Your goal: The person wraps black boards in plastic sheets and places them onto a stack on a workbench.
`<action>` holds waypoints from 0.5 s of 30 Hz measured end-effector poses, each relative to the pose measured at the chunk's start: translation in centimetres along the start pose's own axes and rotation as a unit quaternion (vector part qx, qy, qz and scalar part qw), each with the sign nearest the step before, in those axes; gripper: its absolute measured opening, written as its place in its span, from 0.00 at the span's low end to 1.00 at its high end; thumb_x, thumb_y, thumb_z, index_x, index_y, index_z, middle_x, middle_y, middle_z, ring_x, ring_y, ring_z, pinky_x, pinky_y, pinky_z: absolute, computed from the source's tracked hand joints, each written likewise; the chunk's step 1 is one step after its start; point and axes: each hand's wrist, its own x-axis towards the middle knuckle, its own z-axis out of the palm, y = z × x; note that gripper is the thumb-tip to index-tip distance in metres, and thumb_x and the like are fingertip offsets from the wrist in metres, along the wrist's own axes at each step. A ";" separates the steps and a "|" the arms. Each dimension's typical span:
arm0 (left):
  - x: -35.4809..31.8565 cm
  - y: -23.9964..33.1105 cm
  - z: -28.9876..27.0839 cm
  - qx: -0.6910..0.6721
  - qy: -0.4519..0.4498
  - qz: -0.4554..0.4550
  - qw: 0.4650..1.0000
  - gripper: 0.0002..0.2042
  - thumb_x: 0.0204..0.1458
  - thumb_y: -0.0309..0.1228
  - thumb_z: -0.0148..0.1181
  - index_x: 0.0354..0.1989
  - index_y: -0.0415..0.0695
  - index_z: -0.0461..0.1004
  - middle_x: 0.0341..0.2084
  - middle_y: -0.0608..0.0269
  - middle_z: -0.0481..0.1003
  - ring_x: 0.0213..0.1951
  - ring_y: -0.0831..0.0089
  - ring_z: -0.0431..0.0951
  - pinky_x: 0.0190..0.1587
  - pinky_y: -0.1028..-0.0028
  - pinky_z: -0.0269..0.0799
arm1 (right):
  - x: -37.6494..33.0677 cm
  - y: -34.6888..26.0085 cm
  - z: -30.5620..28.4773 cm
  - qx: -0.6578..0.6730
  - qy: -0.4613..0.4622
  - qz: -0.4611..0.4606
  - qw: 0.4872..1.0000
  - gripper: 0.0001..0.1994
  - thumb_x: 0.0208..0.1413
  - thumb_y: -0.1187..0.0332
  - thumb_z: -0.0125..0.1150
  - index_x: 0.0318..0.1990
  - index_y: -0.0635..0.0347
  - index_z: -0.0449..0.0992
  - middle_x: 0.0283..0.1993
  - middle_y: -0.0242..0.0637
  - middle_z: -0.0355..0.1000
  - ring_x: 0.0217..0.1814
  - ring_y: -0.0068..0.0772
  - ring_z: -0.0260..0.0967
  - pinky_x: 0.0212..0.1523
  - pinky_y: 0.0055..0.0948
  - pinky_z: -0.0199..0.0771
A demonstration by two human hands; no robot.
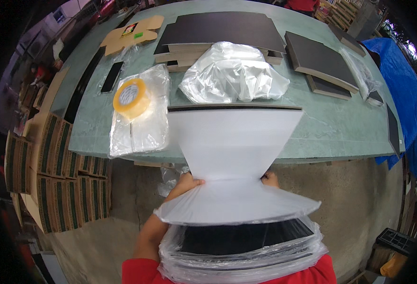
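A white-faced panel with a dark far edge (227, 137) stands out in front of me, its far end over the near edge of the table. My left hand (187, 184) grips its left side, thumb on the white face. On the opposite side, my right hand (271, 179) closes around the edge, its fingers partly hidden. Nearer to me, the white surface widens under clear plastic film (239, 206). Below that, against my body, is a pile of dark panels in clear plastic (241, 239). How the white panel joins the wrapped part I cannot tell.
On the green table (336, 137) lie a tape roll (132, 99) on flat plastic bags (144, 128), crumpled clear plastic (234, 75), stacked dark panels (222, 28), more dark panels (319, 61) and a cardboard piece (135, 33). Stacked cartons (62, 175) stand left; a blue tarp (402, 90) hangs right.
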 end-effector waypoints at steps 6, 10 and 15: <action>-4.4 -0.7 0.7 -0.086 -0.079 0.037 0.992 0.22 0.37 0.40 0.61 0.38 0.39 0.70 0.35 0.49 0.72 0.39 0.60 0.72 0.43 0.70 0.65 | -5.5 -2.9 -2.2 -0.086 -0.051 0.085 0.991 0.14 0.33 0.70 0.48 0.30 0.68 0.72 0.22 0.49 0.69 0.26 0.41 0.70 0.30 0.34 0.67; -4.8 -2.5 1.5 -0.111 -0.096 0.054 0.988 0.21 0.37 0.39 0.61 0.37 0.37 0.70 0.33 0.48 0.72 0.38 0.60 0.72 0.42 0.71 0.65 | -6.8 -4.3 -2.6 -0.087 -0.086 0.081 0.989 0.15 0.32 0.67 0.49 0.29 0.69 0.72 0.21 0.53 0.68 0.27 0.44 0.70 0.30 0.36 0.67; -4.8 -3.0 1.9 -0.101 -0.092 0.043 0.990 0.21 0.36 0.40 0.62 0.34 0.35 0.72 0.32 0.45 0.72 0.37 0.59 0.73 0.41 0.70 0.66 | -6.8 -4.9 -3.0 -0.161 -0.148 0.094 0.971 0.16 0.31 0.67 0.50 0.29 0.72 0.72 0.22 0.55 0.68 0.26 0.45 0.70 0.30 0.36 0.67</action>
